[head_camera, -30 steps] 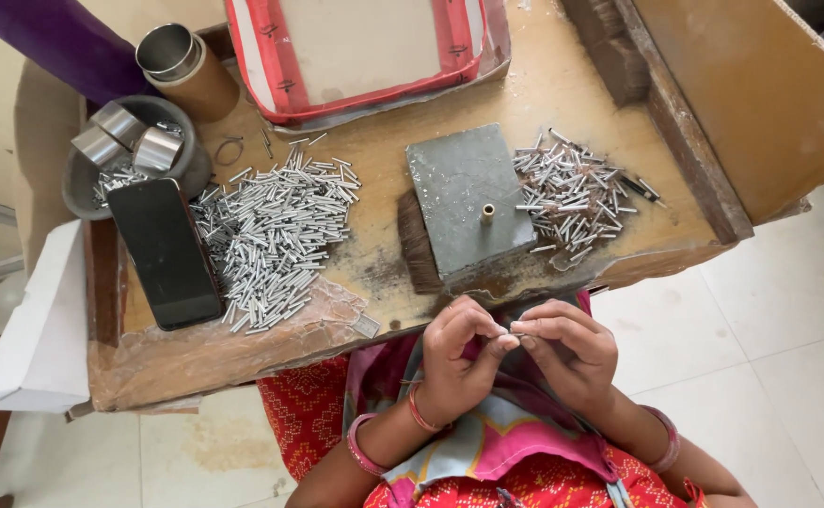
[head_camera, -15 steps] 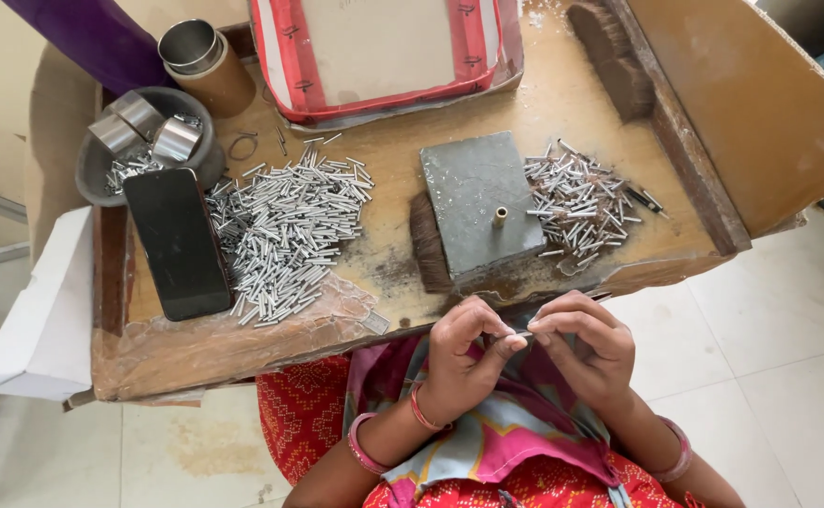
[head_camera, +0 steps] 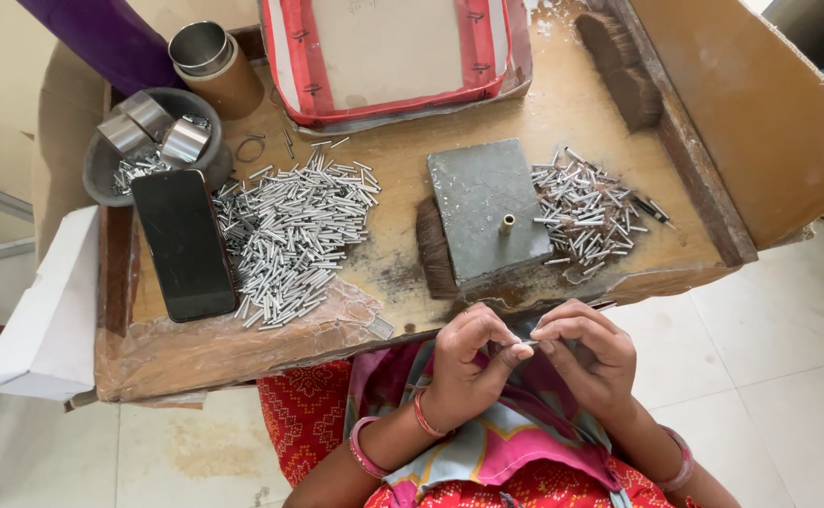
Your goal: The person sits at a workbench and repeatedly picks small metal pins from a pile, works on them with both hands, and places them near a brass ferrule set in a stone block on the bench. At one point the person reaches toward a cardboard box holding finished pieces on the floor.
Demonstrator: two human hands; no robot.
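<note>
My left hand and my right hand meet fingertip to fingertip just below the front edge of the wooden table. Between them they pinch one thin silver metal tube, lying roughly level. Just beyond my hands, a grey square block sits on the table with a short brass peg standing on it. A large heap of silver tubes lies to the block's left, a smaller heap to its right.
A black phone lies at the left beside a dark bowl with metal rings. A metal tin, a red-rimmed tray, a white box and a raised wooden board surround the table.
My hands have shifted slightly right and down in view as the camera moved; their fingertips stay together on the small tube. The heaps and block have not moved.
</note>
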